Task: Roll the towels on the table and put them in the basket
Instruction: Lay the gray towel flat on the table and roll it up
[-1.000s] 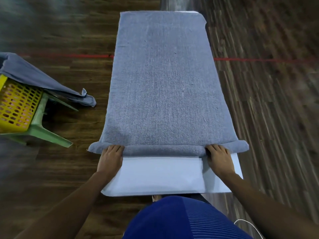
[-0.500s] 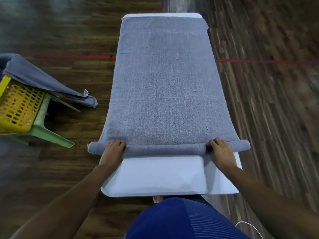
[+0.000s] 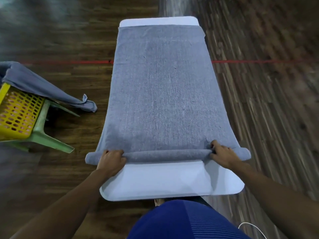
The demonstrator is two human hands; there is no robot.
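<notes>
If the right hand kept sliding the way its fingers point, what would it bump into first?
The right hand grips the roll, with its fingers pointing away across the table. Straight on, it would meet only the flat towel lying ahead, and would probably ride over it.

The grey terry towel (image 3: 162, 92) blankets the white rectangular table (image 3: 169, 183) from its rolled near edge out to twelve o'clock; a bare strip lies free at six. Toward nine o'clock, open wooden floor (image 3: 77, 161) separates the table from the yellow perforated plastic basket (image 3: 15, 114) on its pale green plastic stool (image 3: 46, 140). A second grey towel (image 3: 39, 88) drapes over the basket's far rim.
</notes>
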